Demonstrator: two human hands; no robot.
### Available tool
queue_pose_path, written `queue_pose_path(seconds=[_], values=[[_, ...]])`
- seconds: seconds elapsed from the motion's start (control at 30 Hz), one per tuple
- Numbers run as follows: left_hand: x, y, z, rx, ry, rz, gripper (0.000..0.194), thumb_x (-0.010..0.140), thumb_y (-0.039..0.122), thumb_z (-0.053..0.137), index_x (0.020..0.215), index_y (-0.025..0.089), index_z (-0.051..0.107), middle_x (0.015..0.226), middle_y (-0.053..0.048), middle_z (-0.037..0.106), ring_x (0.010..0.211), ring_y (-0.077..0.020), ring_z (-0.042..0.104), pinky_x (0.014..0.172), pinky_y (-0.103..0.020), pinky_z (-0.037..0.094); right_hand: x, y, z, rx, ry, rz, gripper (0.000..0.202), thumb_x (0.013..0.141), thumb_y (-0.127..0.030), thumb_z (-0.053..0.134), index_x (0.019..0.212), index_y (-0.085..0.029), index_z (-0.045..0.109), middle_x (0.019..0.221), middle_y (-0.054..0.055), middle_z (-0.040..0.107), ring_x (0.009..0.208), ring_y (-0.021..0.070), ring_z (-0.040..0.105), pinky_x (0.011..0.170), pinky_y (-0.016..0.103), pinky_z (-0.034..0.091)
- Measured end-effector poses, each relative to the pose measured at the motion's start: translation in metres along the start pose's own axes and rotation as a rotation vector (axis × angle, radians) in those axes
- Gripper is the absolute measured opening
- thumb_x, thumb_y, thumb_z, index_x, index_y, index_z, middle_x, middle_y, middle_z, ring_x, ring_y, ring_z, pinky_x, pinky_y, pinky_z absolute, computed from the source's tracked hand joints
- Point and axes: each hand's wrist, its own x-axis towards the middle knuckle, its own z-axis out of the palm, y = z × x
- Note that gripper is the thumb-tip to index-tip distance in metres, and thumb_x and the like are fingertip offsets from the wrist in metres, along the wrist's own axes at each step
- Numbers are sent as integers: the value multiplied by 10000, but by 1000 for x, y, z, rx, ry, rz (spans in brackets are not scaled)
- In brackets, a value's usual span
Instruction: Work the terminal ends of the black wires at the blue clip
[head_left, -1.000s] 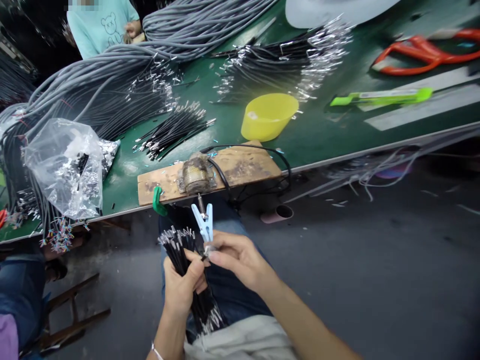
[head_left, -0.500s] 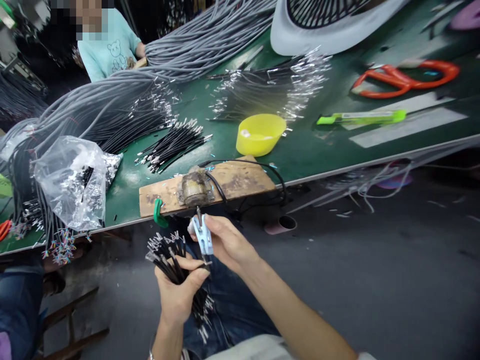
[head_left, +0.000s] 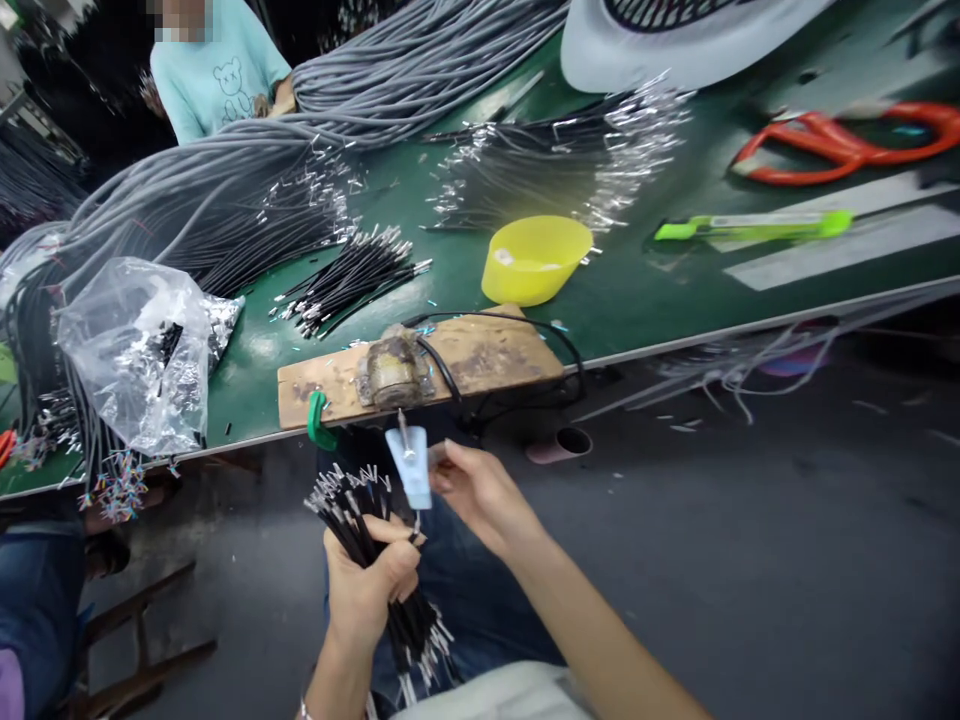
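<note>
My left hand (head_left: 364, 590) is closed round a bundle of short black cables (head_left: 346, 510) with bare silvery wire ends at both sides. Between its thumb and forefinger one cable end points up towards a light blue clip (head_left: 409, 468), which looks like a clothes peg. That clip hangs from the thin shaft of a small motor-like device (head_left: 394, 370), fixed on a wooden board. Just right of the clip is my right hand (head_left: 480, 490), its fingers slightly bent and apart, with nothing visible in them. Whether a fingertip still touches the clip is hard to tell.
A green clamp (head_left: 320, 420) sits at the board's front edge. On the green table (head_left: 637, 300) lie a yellow ring-shaped container (head_left: 532, 270), cut black cables (head_left: 352, 280), a plastic bag (head_left: 142, 360), a green cutter (head_left: 750, 227) and orange scissors (head_left: 847, 150). A co-worker (head_left: 217, 80) stands behind grey cables (head_left: 420, 70).
My right hand has let go of the blue clip and moved slightly right. The clip has turned on the shaft. My left hand keeps its bundle and has shifted a little right in view.
</note>
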Motion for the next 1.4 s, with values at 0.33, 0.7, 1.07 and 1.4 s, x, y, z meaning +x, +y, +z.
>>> queue_pose_path(seconds=[0.33, 0.7, 1.07, 1.4], values=[[-22, -8, 0, 183, 41, 3, 252, 651, 401, 727, 661, 149, 724, 430, 12, 521, 331, -47, 330, 348, -204, 282, -43, -16, 16, -846, -156, -748, 22, 723, -196, 675, 703, -207, 676, 657, 24, 589, 637, 170, 511, 578, 302, 421], [-23, -19, 3, 114, 174, 102, 318, 647, 472, 708, 646, 174, 598, 411, 69, 369, 344, -57, 300, 344, -195, 258, -48, 9, 23, -500, 23, -700, 187, 782, -158, 584, 599, -195, 589, 614, 0, 494, 611, 147, 467, 557, 281, 375], [-21, -12, 4, 41, -30, -38, 418, 688, 559, 649, 587, 165, 555, 369, 98, 273, 313, -27, 205, 335, -184, 208, -40, -2, 11, -291, -230, -372, 181, 778, -365, 633, 767, -186, 665, 735, 37, 557, 656, 152, 505, 589, 269, 422], [-24, -16, 11, 83, -33, 6, 391, 621, 509, 722, 538, 188, 515, 362, 52, 411, 298, -73, 352, 328, -221, 287, -51, 15, 23, -310, -62, -441, 222, 832, -261, 546, 625, -195, 499, 611, -22, 424, 523, 115, 433, 463, 233, 367]])
